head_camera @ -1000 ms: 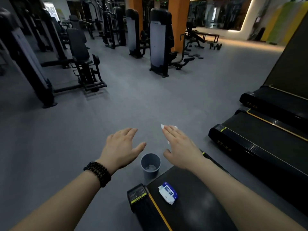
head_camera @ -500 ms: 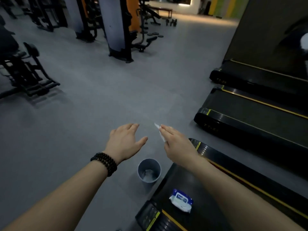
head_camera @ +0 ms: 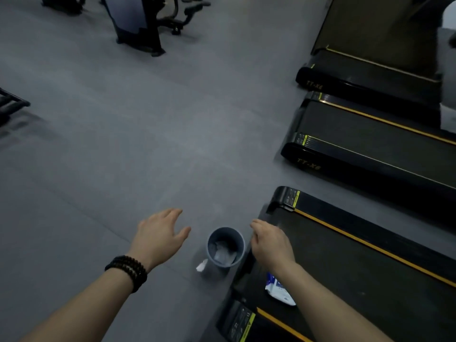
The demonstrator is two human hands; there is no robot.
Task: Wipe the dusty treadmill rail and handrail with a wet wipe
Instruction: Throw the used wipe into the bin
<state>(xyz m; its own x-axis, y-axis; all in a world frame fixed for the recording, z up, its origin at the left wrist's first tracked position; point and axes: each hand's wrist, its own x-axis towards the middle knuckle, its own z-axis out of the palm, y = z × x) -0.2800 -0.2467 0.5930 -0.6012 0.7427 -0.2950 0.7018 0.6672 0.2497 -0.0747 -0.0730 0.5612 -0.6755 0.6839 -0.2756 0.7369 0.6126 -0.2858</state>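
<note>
Head view looks down on the grey gym floor (head_camera: 123, 156) and the near treadmill (head_camera: 357, 280), its yellow-striped rail along the deck edge. Left hand (head_camera: 158, 236) hovers with fingers spread, grip released. Right hand (head_camera: 270, 243) hangs with fingers curled downward beside the small grey bin (head_camera: 225, 246); whether its grip holds anything cannot be told. A white wipe (head_camera: 202, 266) lies just beside the bin; the wipe pack (head_camera: 278, 290) rests on the deck.

The picture is dim and bluish-grey, with soft, even light and no glare. Motion blur smears the floor (head_camera: 123, 144) and the gym machine (head_camera: 138, 23) at the top. Straight treadmill (head_camera: 370, 255) edges bend near the wide-angle borders.
</note>
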